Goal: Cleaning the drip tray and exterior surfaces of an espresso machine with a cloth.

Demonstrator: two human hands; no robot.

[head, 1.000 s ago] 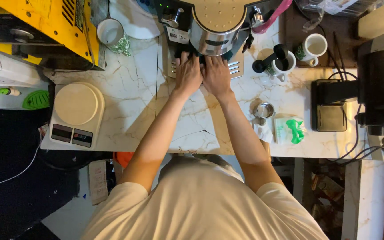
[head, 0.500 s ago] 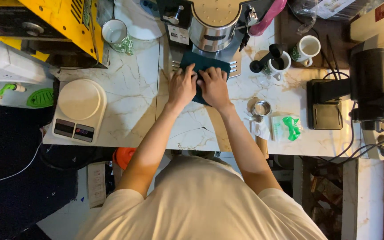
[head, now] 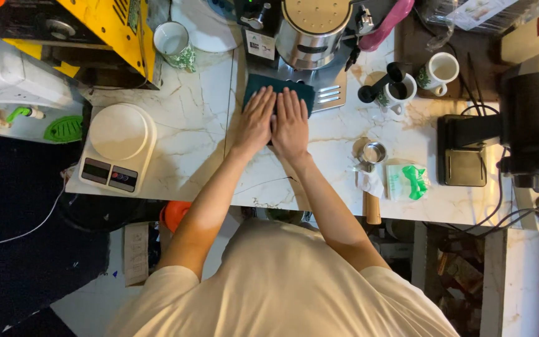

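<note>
Both hands flat on cloth, far middle of surface.
Left hand [head: 257, 122] and right hand [head: 290, 122] side by side, fingers spread, pressing the dark green cloth [head: 276, 87] just before the coffee machine [head: 310, 31]; scale [head: 118, 146] left.

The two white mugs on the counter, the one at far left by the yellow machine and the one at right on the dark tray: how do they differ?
The left mug stands on bare marble beside the yellow machine; the right mug sits on a dark tray. The left mug lies beyond the left hand, and the right mug is past the right hand. Both are white with green print, upright, and look empty.
</note>
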